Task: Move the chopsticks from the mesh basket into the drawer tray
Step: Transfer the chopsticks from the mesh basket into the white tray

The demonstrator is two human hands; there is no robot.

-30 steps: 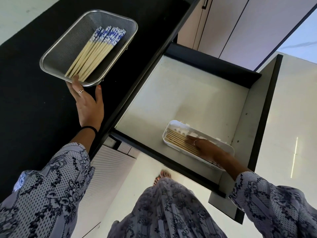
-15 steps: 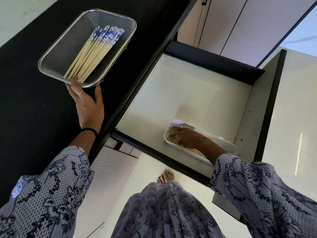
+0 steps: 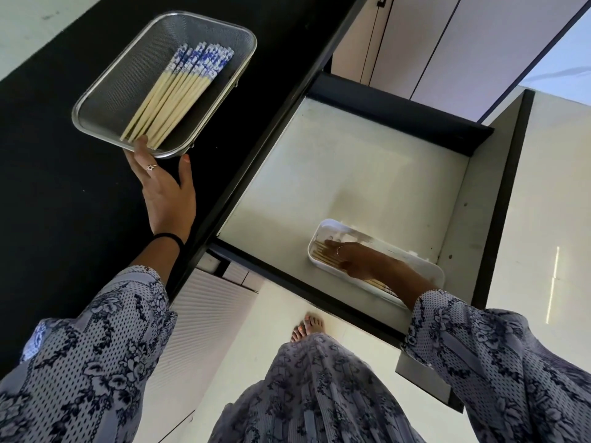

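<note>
A metal mesh basket [image 3: 128,75] sits on the black counter and holds several cream chopsticks [image 3: 179,91] with blue-and-white tops. My left hand [image 3: 166,193] grips the basket's near rim, fingers over the edge by the chopstick tips and thumb outside. In the open drawer [image 3: 351,171], a white tray [image 3: 430,273] lies near the front right corner with several chopsticks [image 3: 321,255] in it. My right hand [image 3: 361,260] rests flat on those chopsticks, fingers stretched toward the tray's left end, and hides most of them.
The black counter [image 3: 48,187] runs along the left, its edge just above the drawer. Pale cabinet doors [image 3: 447,43] stand behind the drawer. My bare foot [image 3: 308,327] and patterned clothing are below the drawer front.
My right hand has slid further left along the chopsticks in the tray and flattened. My left hand stays on the basket rim.
</note>
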